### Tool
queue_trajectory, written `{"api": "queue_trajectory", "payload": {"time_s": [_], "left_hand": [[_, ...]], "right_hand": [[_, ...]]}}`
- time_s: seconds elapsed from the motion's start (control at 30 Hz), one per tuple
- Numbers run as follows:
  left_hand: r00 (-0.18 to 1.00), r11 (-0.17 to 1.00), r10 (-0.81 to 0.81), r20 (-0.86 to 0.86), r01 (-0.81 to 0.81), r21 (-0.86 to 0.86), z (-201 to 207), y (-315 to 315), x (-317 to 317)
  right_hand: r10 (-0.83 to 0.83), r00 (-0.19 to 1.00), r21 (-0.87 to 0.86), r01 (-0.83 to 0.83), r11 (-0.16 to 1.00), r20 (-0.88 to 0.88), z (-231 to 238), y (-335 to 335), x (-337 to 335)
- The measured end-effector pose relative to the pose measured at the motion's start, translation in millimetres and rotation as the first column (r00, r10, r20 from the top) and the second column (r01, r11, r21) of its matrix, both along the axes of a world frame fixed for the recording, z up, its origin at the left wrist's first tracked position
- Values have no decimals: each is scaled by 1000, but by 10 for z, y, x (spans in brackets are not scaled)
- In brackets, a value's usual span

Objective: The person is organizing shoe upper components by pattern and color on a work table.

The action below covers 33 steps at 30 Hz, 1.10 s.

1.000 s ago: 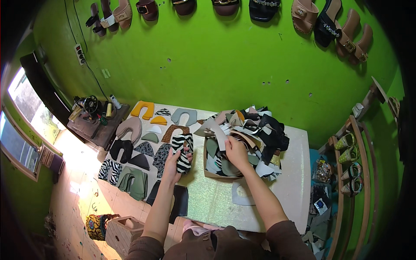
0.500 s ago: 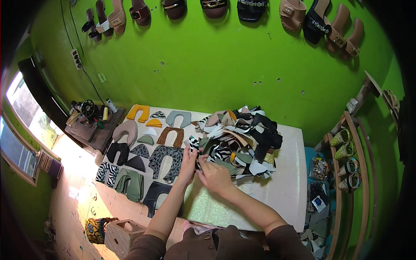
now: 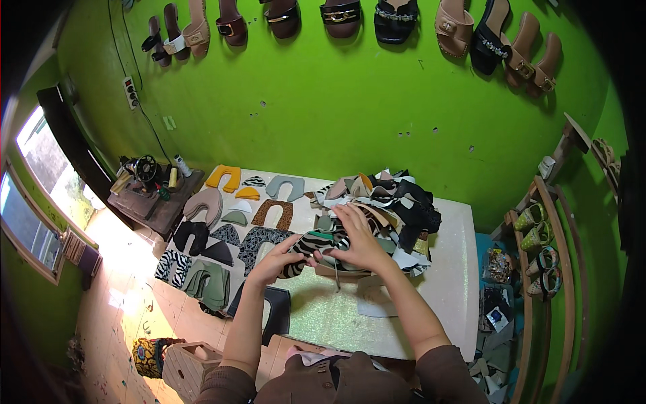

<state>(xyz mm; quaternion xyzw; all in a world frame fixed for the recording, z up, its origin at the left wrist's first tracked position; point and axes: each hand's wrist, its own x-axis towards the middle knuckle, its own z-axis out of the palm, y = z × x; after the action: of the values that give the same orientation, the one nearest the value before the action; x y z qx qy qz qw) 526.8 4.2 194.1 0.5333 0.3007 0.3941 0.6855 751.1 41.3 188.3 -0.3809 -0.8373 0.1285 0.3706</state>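
Observation:
A curved zebra-print material piece, with a bit of green on it, is held over the table between my hands. My left hand is closed on its left end, thumb on top. At its right end is my right hand, thumb on the piece and fingers stretched up along it; part of the grip is hidden. Behind them lies a heaped pile of mixed offcuts. Left of my hands lie a leopard-print U-shaped piece and a black patterned piece, partly covered by my left hand.
Cut U-shapes and half-rounds lie in rows at the table's left, including orange pieces and green pieces. A sewing machine stands beyond them. Sandals hang on the green wall. A wooden rack stands at right.
My hands have moved apart, the right one rightward with its fingers spread. The zebra-print piece now shows broadly between them. The view has shifted slightly.

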Motion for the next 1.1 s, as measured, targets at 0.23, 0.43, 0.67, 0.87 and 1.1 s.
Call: {"api": "queue_trajectory", "payload": {"time_s": [0.23, 0.43, 0.67, 0.87, 1.1], "left_hand": [[986, 997, 47, -159, -36, 69, -55, -121, -94], [864, 975, 185, -468, -103, 196, -160, -164, 39], [960, 956, 266, -89, -251, 149, -182, -247, 104], [970, 963, 233, -64, -221, 152, -164, -294, 149], [965, 963, 243, -94, -228, 147, -220, -306, 172]], "right_hand": [[93, 995, -246, -80, 966, 41, 74, -50, 39], [15, 985, -126, 6, 992, 172, -45, -193, -67], [-139, 941, -19, 140, 990, -307, -351, -394, -104], [-384, 509, -637, -642, 426, -770, -645, -410, -50], [-377, 520, -640, -661, 390, -767, -506, -488, 66]]}}
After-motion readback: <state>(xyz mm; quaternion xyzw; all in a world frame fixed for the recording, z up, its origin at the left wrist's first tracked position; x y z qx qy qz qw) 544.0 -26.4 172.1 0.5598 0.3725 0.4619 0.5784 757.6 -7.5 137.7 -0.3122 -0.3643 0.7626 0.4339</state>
